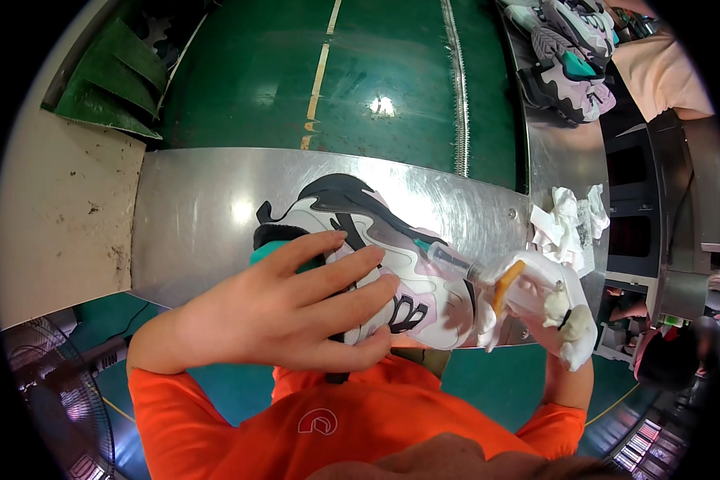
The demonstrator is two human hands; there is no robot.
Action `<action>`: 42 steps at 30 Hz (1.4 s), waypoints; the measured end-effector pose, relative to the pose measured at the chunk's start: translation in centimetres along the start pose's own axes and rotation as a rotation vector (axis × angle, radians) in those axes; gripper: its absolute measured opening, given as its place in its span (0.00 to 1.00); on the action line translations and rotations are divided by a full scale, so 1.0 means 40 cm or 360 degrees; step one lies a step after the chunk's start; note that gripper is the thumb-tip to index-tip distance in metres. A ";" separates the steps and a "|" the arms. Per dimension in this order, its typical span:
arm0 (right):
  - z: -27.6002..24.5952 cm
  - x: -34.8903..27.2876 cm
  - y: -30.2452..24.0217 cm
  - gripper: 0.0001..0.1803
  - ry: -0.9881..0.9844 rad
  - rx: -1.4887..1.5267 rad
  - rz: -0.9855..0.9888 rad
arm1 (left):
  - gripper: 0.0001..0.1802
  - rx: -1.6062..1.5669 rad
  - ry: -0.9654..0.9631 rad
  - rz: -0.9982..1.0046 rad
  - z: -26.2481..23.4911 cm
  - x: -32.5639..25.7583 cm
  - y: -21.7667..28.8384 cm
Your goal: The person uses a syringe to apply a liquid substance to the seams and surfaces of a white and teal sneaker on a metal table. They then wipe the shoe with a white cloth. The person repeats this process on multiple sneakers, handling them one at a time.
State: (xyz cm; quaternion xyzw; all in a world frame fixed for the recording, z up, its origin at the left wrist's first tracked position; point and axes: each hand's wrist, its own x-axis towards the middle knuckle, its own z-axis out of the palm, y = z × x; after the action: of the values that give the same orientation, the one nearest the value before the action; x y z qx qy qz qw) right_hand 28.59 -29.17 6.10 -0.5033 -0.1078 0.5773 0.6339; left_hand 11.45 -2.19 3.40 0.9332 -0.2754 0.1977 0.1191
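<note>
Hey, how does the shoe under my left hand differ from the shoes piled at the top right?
The shoe under your left hand lies by itself, while the piled shoes are stacked together. Your left hand is spread across the first shoe; neither of your hands touches the piled shoes. The first shoe looks larger in the picture, the piled shoes smaller. All show white, pale lilac, black and teal.

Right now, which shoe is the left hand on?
The near shoe, on the metal ledge; the other shoes are piled at upper right, away from the left hand.
</note>
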 end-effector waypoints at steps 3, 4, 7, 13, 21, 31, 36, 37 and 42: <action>0.026 0.000 -0.022 0.59 0.0035 -0.0098 0.0023 | 0.13 -0.0003 0.0008 0.0000 0.001 -0.003 0.002; 0.027 0.002 -0.027 0.59 0.0001 -0.0137 0.0027 | 0.14 -0.0002 0.0006 0.0000 -0.001 -0.004 0.002; 0.017 0.005 -0.034 0.59 -0.0118 -0.0237 0.0044 | 0.14 -0.0003 -0.0028 0.0005 -0.004 -0.007 0.002; 0.006 -0.024 -0.008 0.58 -0.0024 -0.0126 -0.0037 | 0.15 0.0009 -0.0030 0.0014 -0.001 -0.006 0.001; -0.030 -0.049 0.020 0.55 0.0028 -0.0056 -0.0074 | 0.15 0.0015 -0.0181 -0.0041 -0.023 0.019 0.014; -0.075 -0.106 0.094 0.53 0.0165 0.0057 -0.0229 | 0.15 0.0060 -0.0222 -0.0109 -0.025 0.027 0.037; -0.094 -0.116 0.116 0.51 -0.0007 0.0170 -0.0288 | 0.13 0.0229 -0.0226 -0.0134 -0.028 0.026 0.055; -0.102 -0.118 0.127 0.51 -0.0041 0.0200 -0.0306 | 0.13 0.0242 -0.0226 -0.0156 -0.026 0.027 0.063; -0.137 -0.128 0.178 0.53 -0.0102 0.0375 -0.0390 | 0.14 0.0305 -0.0243 -0.0273 -0.015 0.027 0.111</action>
State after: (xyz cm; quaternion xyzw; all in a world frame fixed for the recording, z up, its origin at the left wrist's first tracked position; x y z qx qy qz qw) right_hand 26.51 -37.51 0.37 -0.3898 -0.1202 0.5201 0.7504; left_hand 9.61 -6.12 4.92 0.9727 -0.1827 0.1407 0.0248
